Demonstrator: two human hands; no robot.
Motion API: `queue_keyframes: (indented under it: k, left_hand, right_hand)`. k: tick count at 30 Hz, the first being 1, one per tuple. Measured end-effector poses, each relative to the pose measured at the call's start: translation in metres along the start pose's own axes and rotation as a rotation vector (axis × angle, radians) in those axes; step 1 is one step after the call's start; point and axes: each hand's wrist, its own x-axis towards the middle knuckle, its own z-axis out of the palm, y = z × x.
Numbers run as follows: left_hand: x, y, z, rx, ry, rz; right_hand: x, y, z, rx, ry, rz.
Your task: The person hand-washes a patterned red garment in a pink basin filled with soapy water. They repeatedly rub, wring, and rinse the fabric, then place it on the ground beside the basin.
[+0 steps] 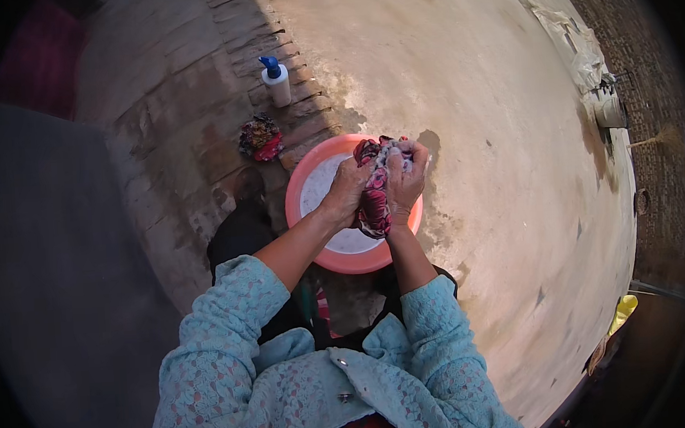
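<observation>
Over a round pink basin [303, 186] I hold a bunched, wet-looking cloth [375, 202] with a pink, black and white pattern. My left hand [346, 189] is closed on its left side. On its right side my right hand [405, 180] grips it, fingers curled over the top. Whitish suds show on the cloth between my hands. Below, whitish soapy water [319, 186] with bubbles fills the basin, partly hidden by my hands and the cloth.
A crumpled patterned cloth [261, 138] lies on the bricks left of the basin. Beyond it stands a white bottle with a blue pump top [276, 83]. Damp patches mark the concrete floor [499, 204]. A white bucket [610, 111] sits at the far right.
</observation>
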Motion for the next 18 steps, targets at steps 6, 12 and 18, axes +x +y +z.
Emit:
queue_keyframes:
  k: [6, 12, 18]
  left_hand:
    - [0.024, -0.005, -0.064, -0.252, -0.199, -0.217]
    - [0.001, -0.009, 0.002, -0.081, -0.023, -0.11]
    - [0.038, 0.003, -0.055, 0.314, 0.081, -0.253]
  right_hand:
    - [-0.049, -0.033, -0.001, 0.018, -0.321, -0.435]
    - [0.018, 0.042, -0.002, 0.205, 0.026, 0.141]
    - [-0.067, -0.042, 0.005, 0.039, -0.309, -0.449]
